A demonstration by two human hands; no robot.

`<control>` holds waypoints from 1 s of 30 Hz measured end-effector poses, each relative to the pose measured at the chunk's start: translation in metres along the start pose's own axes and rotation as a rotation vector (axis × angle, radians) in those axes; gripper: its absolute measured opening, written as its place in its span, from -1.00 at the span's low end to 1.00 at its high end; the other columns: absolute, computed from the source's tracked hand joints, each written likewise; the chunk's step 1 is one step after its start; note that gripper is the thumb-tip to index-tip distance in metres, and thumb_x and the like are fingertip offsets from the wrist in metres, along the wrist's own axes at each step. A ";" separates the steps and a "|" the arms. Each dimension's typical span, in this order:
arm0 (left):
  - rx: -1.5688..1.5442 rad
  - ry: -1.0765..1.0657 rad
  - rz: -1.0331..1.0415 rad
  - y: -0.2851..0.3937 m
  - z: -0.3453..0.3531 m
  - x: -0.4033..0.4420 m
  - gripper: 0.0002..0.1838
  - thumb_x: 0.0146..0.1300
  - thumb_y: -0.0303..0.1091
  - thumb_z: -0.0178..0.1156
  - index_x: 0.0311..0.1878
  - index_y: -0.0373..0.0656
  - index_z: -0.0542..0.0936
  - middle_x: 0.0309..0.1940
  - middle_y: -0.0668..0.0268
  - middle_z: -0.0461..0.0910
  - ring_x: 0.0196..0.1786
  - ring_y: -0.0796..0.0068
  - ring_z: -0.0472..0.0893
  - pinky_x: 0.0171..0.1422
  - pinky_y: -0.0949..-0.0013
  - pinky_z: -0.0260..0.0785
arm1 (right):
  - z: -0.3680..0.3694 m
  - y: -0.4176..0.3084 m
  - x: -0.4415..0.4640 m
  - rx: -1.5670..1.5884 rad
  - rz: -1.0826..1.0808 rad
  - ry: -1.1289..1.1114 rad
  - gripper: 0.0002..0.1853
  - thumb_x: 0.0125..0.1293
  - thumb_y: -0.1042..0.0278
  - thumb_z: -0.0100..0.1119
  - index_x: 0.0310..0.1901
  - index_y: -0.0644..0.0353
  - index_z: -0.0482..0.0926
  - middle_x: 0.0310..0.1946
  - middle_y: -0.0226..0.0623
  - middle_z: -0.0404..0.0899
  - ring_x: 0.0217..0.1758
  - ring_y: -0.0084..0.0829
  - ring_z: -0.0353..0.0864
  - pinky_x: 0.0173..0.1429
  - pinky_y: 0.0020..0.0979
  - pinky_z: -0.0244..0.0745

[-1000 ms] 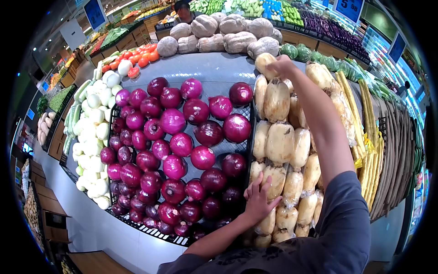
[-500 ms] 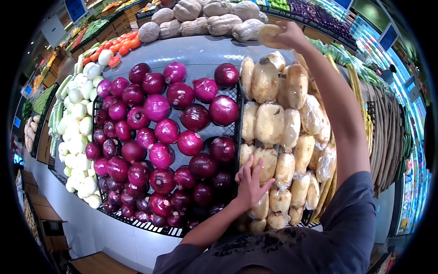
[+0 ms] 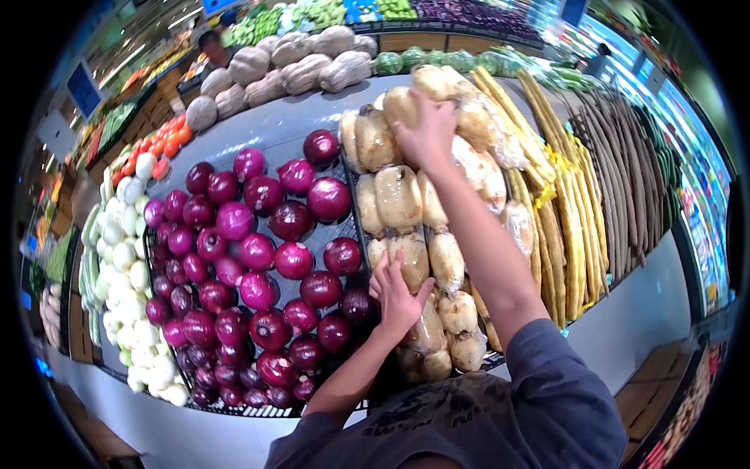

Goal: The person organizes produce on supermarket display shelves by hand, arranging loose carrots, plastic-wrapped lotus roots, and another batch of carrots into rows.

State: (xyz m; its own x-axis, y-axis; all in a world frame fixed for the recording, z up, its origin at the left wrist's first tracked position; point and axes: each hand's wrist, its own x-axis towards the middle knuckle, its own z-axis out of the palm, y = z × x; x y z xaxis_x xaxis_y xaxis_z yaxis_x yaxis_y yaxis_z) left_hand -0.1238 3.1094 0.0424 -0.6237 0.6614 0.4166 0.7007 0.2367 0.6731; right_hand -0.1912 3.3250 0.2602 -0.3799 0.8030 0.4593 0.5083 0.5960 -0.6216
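Plastic-wrapped lotus roots (image 3: 398, 195), pale with brown marks, are stacked in rows in the middle of the display. My right hand (image 3: 428, 133) is at the far end of the stack, its fingers closed around one lotus root (image 3: 401, 108); the hand is slightly blurred. Close to my body, my left hand (image 3: 397, 298) lies on the near lotus roots (image 3: 409, 258) with its fingers apart, beside the crate edge. Red onions (image 3: 270, 329) fill the crate (image 3: 312, 129) just left of it.
White onions (image 3: 123, 256) and tomatoes (image 3: 160, 144) lie at the left. Pumpkins (image 3: 305, 74) line the back. Long yellow-brown roots (image 3: 574, 234) and dark yam-like roots (image 3: 621, 180) stand at the right. A person (image 3: 212, 48) is beyond the pumpkins.
The view has swung to the right. My right hand has brought its lotus root from above the back edge down onto the far end of the stack. My left hand stays on the near roots.
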 end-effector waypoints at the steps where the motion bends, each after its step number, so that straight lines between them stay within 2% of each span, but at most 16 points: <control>1: -0.011 -0.014 -0.042 0.002 -0.003 0.006 -0.07 0.20 0.13 0.46 0.48 -0.20 0.33 0.49 -0.12 0.06 0.47 -0.16 0.14 0.51 -0.21 -0.09 | 0.002 0.001 -0.006 -0.017 -0.018 0.006 -0.24 0.17 0.26 0.49 0.44 -0.06 0.43 0.19 0.11 0.32 0.25 0.09 0.37 0.40 -0.09 0.37; 3: -0.019 0.054 -0.001 0.010 -0.023 0.040 -0.29 0.36 0.03 0.29 0.40 -0.24 0.35 0.46 -0.14 0.03 0.49 -0.17 0.10 0.54 -0.25 -0.15 | 0.007 0.004 -0.017 -0.071 -0.092 0.031 -0.15 0.15 0.25 0.53 0.50 -0.09 0.35 0.14 0.07 0.32 0.17 0.07 0.39 0.32 -0.09 0.41; 4: -0.094 0.103 0.003 0.014 -0.032 0.062 -0.31 0.40 -0.03 0.24 0.45 -0.22 0.31 0.47 -0.16 0.03 0.51 -0.18 0.09 0.56 -0.24 -0.15 | 0.008 0.005 -0.023 -0.077 -0.111 0.046 -0.12 0.13 0.24 0.54 0.51 -0.10 0.34 0.13 0.06 0.32 0.17 0.07 0.39 0.30 -0.09 0.42; 5: -0.148 0.206 0.134 0.011 -0.039 0.090 -0.31 0.42 -0.03 0.21 0.48 -0.17 0.28 0.48 -0.14 0.04 0.52 -0.19 0.07 0.57 -0.24 -0.14 | 0.008 0.004 -0.029 -0.083 -0.131 0.057 -0.10 0.12 0.23 0.56 0.52 -0.10 0.33 0.12 0.05 0.33 0.17 0.07 0.38 0.28 -0.09 0.42; 6: -0.090 0.206 0.039 0.018 -0.050 0.119 -0.36 0.46 -0.06 0.17 0.48 -0.13 0.28 0.49 -0.09 0.09 0.54 -0.18 0.08 0.58 -0.23 -0.12 | 0.009 0.006 -0.030 -0.080 -0.125 0.067 -0.10 0.12 0.23 0.56 0.52 -0.10 0.33 0.12 0.05 0.33 0.17 0.07 0.38 0.28 -0.09 0.42; 9: -0.111 0.258 0.119 0.015 -0.066 0.205 -0.43 0.54 -0.13 0.05 0.54 -0.05 0.30 0.53 -0.08 0.13 0.55 -0.19 0.15 0.62 -0.18 -0.07 | 0.011 0.009 -0.028 -0.080 -0.140 0.066 -0.06 0.12 0.14 0.56 0.54 -0.08 0.30 0.13 0.06 0.34 0.17 0.07 0.38 0.29 -0.09 0.42; 11: -0.084 0.143 0.073 0.011 -0.069 0.255 -0.43 0.53 -0.17 0.04 0.56 0.05 0.31 0.56 -0.10 0.09 0.58 -0.22 0.13 0.62 -0.15 -0.02 | 0.012 0.012 -0.021 -0.026 -0.073 0.041 -0.03 0.13 0.04 0.54 0.56 -0.03 0.27 0.14 0.11 0.35 0.18 0.09 0.39 0.30 -0.08 0.41; 12: -0.062 0.140 0.140 0.010 -0.065 0.274 -0.46 0.54 -0.18 0.03 0.54 0.06 0.33 0.55 -0.09 0.13 0.57 -0.22 0.16 0.61 -0.16 0.02 | 0.009 0.011 -0.017 0.017 -0.040 0.007 -0.03 0.11 0.07 0.54 0.53 0.09 0.28 0.16 0.17 0.37 0.24 0.16 0.37 0.34 -0.01 0.39; 14: -0.038 0.138 0.214 0.008 -0.058 0.305 -0.47 0.54 -0.18 0.02 0.53 0.07 0.36 0.54 -0.09 0.17 0.56 -0.21 0.20 0.59 -0.16 0.05 | 0.005 0.011 -0.011 0.027 -0.013 -0.019 -0.02 0.10 0.05 0.54 0.54 0.09 0.27 0.18 0.19 0.37 0.26 0.17 0.37 0.37 -0.03 0.38; 16: -0.043 -0.014 0.163 0.001 -0.048 0.330 -0.55 0.55 -0.19 -0.01 0.44 0.05 0.47 0.49 -0.07 0.30 0.53 -0.17 0.30 0.56 -0.19 0.13 | 0.003 0.012 -0.007 0.030 0.059 -0.087 0.05 0.03 -0.04 0.56 0.55 0.08 0.26 0.26 0.25 0.35 0.32 0.21 0.40 0.43 -0.06 0.38; 18: -0.029 -0.048 0.170 -0.028 -0.029 0.357 -0.58 0.55 -0.18 -0.03 0.40 0.05 0.51 0.47 -0.04 0.34 0.52 -0.15 0.33 0.55 -0.17 0.16 | -0.003 0.009 0.000 0.031 0.088 -0.130 0.05 0.00 -0.04 0.56 0.54 0.08 0.28 0.28 0.28 0.35 0.33 0.22 0.42 0.43 -0.06 0.40; 20: -0.024 -0.086 0.189 -0.036 -0.027 0.363 -0.65 0.53 -0.20 0.02 0.26 0.00 0.60 0.34 -0.08 0.43 0.42 -0.17 0.41 0.48 -0.07 0.27 | -0.008 0.009 0.009 0.028 0.110 -0.181 0.05 -0.02 -0.04 0.56 0.52 0.08 0.31 0.30 0.30 0.36 0.34 0.24 0.44 0.43 -0.07 0.42; 22: -0.068 -0.046 0.206 -0.026 -0.036 0.351 -0.69 0.51 -0.22 0.06 0.22 -0.02 0.59 0.25 -0.09 0.45 0.34 -0.17 0.44 0.44 -0.03 0.30 | -0.009 0.012 0.018 0.024 0.075 -0.227 -0.01 -0.03 -0.04 0.54 0.47 0.09 0.39 0.29 0.30 0.40 0.34 0.19 0.49 0.42 -0.11 0.47; 24: -0.146 0.106 0.257 -0.026 -0.036 0.347 -0.76 0.43 -0.26 0.17 0.07 -0.13 0.55 0.02 -0.07 0.44 0.15 -0.11 0.47 0.34 0.04 0.35 | -0.003 0.018 0.030 0.209 0.089 -0.247 -0.17 0.02 -0.01 0.48 0.31 0.29 0.54 0.13 0.25 0.61 0.18 0.05 0.66 0.26 -0.20 0.59; 28: -0.179 0.233 0.184 -0.033 -0.048 0.335 -0.75 0.41 -0.24 0.19 0.02 -0.17 0.52 0.03 0.01 0.46 0.12 0.02 0.47 0.29 0.12 0.34 | 0.014 0.025 0.038 0.499 0.163 -0.255 -0.32 0.11 0.04 0.39 0.16 0.44 0.62 -0.03 0.15 0.73 -0.05 -0.09 0.79 0.04 -0.25 0.66; 30: -0.212 0.230 0.184 -0.042 -0.048 0.339 -0.75 0.38 -0.26 0.19 0.03 -0.16 0.51 0.02 0.00 0.44 0.12 0.01 0.47 0.30 0.12 0.34 | 0.014 0.032 0.042 0.547 0.163 -0.276 -0.35 0.15 0.07 0.35 0.17 0.44 0.62 -0.04 0.12 0.74 -0.07 -0.13 0.79 0.02 -0.25 0.66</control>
State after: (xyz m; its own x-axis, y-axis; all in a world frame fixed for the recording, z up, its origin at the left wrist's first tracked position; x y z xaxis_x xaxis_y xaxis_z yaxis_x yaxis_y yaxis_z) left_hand -0.3809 3.2892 0.1851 -0.5723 0.4959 0.6531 0.7360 -0.0406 0.6757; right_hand -0.2016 3.3778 0.2512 -0.5531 0.8097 0.1964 0.1354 0.3199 -0.9377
